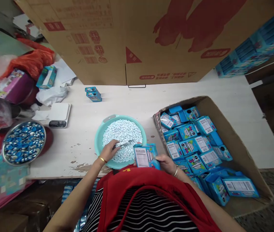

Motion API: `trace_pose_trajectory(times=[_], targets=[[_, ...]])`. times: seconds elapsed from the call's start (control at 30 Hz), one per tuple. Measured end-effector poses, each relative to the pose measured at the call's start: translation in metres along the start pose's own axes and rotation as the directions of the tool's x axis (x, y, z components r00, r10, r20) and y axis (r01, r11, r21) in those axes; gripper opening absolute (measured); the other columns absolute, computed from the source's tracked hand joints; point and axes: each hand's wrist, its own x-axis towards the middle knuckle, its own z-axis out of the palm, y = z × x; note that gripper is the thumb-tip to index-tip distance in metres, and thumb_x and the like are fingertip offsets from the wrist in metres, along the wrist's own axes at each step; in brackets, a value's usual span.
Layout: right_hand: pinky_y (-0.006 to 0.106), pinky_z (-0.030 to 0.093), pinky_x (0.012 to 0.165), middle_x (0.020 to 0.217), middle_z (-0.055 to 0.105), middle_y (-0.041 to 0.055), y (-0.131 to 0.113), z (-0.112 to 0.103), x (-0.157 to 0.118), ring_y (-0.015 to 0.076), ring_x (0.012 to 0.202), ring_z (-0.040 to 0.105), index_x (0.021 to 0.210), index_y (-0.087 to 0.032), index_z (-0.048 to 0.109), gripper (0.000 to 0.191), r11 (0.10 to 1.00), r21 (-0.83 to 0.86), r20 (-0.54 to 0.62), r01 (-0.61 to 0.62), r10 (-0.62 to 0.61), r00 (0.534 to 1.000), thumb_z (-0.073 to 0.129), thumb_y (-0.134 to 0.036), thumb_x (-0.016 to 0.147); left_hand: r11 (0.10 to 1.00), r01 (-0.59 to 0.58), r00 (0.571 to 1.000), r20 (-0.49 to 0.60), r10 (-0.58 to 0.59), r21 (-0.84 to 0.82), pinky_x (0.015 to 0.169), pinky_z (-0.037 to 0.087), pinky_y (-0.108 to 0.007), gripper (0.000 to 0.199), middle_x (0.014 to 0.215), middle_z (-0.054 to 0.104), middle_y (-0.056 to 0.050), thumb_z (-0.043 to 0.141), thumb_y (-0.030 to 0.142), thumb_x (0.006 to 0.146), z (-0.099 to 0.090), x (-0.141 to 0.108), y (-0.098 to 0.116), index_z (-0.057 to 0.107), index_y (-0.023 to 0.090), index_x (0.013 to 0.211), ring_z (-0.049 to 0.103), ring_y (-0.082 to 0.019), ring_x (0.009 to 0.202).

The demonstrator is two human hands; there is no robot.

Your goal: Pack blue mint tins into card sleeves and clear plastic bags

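Observation:
My left hand (110, 150) reaches into a round mint-green basin (99, 139) of small pale-blue candies (124, 129). Its fingers are closed on what looks like a small scoop (127, 142), partly hidden by candies. At the basin's lower right, my right hand (167, 163) grips a blue printed candy box (146, 156), tilted with its white label panel showing. The box is just beside the basin's rim, in front of the red apron. Whether its top flap stands open is hard to make out.
To the right sits an open cardboard tray (214, 108) piled with blue boxes. A large carton (127, 42) stands behind. On the left are a digital scale (59, 115), a metal bowl (24, 141) of blue-and-silver pieces, and two small boxes (93, 94) farther back.

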Motion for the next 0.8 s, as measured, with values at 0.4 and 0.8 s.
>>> trace_pose_trajectory(times=[0.4, 0.8], targets=[[0.051, 0.037, 0.102, 0.128, 0.048, 0.0148, 0.020, -0.006, 0.060, 0.0307, 0.120, 0.045, 0.132, -0.020, 0.031, 0.077, 0.222, -0.892, 0.184, 0.394, -0.618, 0.764, 0.065, -0.021, 0.063, 0.965, -0.193, 0.980, 0.074, 0.182, 0.177, 0.080, 0.047, -0.031, 0.023, 0.102, 0.061, -0.006, 0.046, 0.034, 0.091, -0.095, -0.017, 0.076, 0.052, 0.020, 0.108, 0.059, -0.017, 0.092], [0.056, 0.032, 0.105, 0.132, 0.044, 0.0162, 0.041, 0.012, 0.071, 0.0319, 0.126, 0.039, 0.136, -0.019, 0.026, 0.076, 0.129, -0.917, 0.211, 0.376, -0.644, 0.735, 0.059, -0.022, 0.067, 0.799, -0.069, 0.994, 0.109, 0.005, 0.598, 0.063, 0.043, -0.034, 0.023, 0.079, 0.057, -0.007, 0.034, 0.010, 0.087, -0.104, -0.013, 0.167, 0.055, 0.018, 0.087, 0.057, -0.020, 0.070]])
